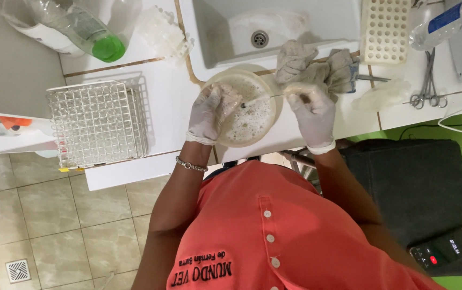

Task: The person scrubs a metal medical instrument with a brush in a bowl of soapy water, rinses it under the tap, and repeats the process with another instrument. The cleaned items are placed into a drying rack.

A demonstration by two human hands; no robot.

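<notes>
**Two gloved hands over one foamy bowl**

You have one phone (445,251) lying nearest. Your left hand (208,114) is closed around something small, hard to see, above the one round bowl (267,115) at the counter edge. Your right hand (311,110) pinches a thin wire brush (258,100). Further: one wire rack (98,123), one sink (274,32), partly cut off.

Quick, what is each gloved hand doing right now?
Left hand: curled over the foamy basin, apparently gripping something small; what cannot be told.
Right hand: closed on a thin rod.
</notes>
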